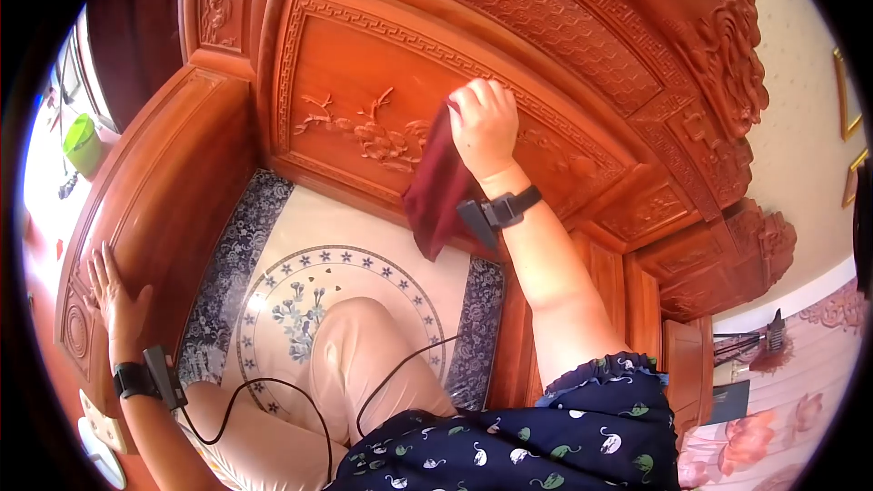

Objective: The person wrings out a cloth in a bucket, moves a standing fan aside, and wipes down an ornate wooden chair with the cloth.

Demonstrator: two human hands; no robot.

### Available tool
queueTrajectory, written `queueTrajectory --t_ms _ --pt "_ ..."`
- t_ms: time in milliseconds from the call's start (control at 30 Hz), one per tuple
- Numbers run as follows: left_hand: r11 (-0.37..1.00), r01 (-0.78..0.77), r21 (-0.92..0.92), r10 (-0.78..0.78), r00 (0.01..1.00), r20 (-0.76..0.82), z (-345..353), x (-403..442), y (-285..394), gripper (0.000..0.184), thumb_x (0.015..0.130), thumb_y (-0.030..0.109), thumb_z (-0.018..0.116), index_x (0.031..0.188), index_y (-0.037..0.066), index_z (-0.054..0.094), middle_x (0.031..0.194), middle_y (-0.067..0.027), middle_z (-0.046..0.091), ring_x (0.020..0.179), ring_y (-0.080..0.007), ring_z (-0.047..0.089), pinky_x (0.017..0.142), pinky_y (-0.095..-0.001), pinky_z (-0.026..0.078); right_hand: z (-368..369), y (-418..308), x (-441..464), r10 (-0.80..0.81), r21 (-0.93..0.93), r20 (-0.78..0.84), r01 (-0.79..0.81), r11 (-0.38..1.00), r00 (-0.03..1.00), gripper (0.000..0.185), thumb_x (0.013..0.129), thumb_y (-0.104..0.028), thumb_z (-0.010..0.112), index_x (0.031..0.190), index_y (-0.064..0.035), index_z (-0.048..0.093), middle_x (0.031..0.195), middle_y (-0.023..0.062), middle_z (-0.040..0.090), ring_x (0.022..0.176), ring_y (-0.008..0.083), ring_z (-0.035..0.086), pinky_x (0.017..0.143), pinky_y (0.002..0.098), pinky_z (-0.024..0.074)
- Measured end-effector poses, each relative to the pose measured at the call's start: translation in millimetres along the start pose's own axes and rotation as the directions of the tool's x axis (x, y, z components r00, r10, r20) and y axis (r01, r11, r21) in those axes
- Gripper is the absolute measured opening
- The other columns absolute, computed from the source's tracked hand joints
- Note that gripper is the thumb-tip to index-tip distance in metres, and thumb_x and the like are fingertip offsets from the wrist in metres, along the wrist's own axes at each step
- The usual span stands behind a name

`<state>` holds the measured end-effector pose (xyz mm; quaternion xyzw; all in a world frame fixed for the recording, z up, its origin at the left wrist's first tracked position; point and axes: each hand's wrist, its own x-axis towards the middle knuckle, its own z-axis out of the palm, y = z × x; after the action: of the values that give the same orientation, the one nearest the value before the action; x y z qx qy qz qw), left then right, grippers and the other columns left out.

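A dark red cloth (438, 186) hangs from my right hand (486, 123), whose fingers are closed on its upper end. Behind the cloth stands a carved wooden back panel (355, 45) with raised flowers and a key-pattern border; I cannot tell if the cloth touches it. My left hand (116, 300) rests flat with spread fingers on the wooden armrest (136, 182) at the left. Both wrists wear black straps with small devices, and a cable runs from the left one.
My knees are on a cream seat cushion (291, 218) with a blue flower circle and dark blue edges. A green cup (82, 145) stands beyond the armrest. Carved scrollwork (727, 64) juts out at the upper right. A pink floral curtain (755, 436) is at lower right.
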<state>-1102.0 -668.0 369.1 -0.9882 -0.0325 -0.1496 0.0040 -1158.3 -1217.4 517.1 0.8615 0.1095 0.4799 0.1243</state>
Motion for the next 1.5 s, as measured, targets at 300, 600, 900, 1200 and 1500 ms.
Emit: queueTrajectory --t_ms 300,600,900,1200,1500 --pt "1.0 -0.012 -0.018 0.013 0.999 0.046 -10 0 0 0.094 0.068 0.012 0.068 0.145 0.017 0.013 0.15 -0.009 0.013 0.139 -0.0279 0.008 0.104 -0.0622 0.008 4 -5 23 -0.109 -0.072 0.023 0.11 0.991 0.994 0.005 0.074 -0.014 0.053 0.075 -0.0132 0.058 0.08 0.0012 0.05 0.083 0.0199 0.05 0.071 0.0356 0.0372" --pt "1.0 -0.023 0.019 0.022 1.0 0.007 1 1 -3 0.096 0.068 0.011 0.068 0.145 0.017 0.011 0.151 -0.0086 0.012 0.139 -0.0281 0.008 0.104 -0.0617 0.01 -23 18 -29 -0.036 -0.086 0.109 0.045 0.995 0.993 0.016 0.065 -0.009 0.068 0.074 -0.0142 0.055 0.082 0.0007 0.05 0.083 0.0218 0.049 0.07 0.0368 0.0349" --pt "0.997 0.026 0.068 -0.031 0.997 0.071 -1 4 -1 0.096 0.067 0.014 0.068 0.145 0.017 0.012 0.15 -0.0105 0.013 0.139 -0.028 0.007 0.105 -0.0602 0.007 11 -9 43 -0.218 -0.016 0.002 0.218 0.976 0.976 0.005 0.068 -0.012 0.053 0.064 -0.0106 0.051 0.071 0.0051 0.048 0.074 0.0238 0.05 0.066 0.0386 0.0384" --pt "0.998 0.063 -0.013 -0.059 0.977 0.206 -31 1 14 0.096 0.068 0.019 0.069 0.145 0.018 0.012 0.151 -0.0103 0.01 0.14 -0.0276 0.004 0.105 -0.0609 0.008 -8 9 -5 -0.106 0.003 0.105 0.106 0.994 0.989 0.002 0.074 -0.013 0.054 0.074 -0.0118 0.055 0.083 0.0026 0.051 0.083 0.0218 0.049 0.071 0.036 0.037" --pt "0.998 0.048 0.051 -0.055 0.986 0.158 -8 6 5 0.098 0.068 0.018 0.069 0.145 0.018 0.009 0.151 -0.0083 0.009 0.14 -0.0263 0.003 0.105 -0.0598 0.009 -32 15 -32 -0.048 -0.028 0.12 0.051 0.998 0.992 0.011 0.068 -0.009 0.063 0.073 -0.0112 0.054 0.08 0.0035 0.049 0.081 0.0227 0.049 0.071 0.036 0.0368"
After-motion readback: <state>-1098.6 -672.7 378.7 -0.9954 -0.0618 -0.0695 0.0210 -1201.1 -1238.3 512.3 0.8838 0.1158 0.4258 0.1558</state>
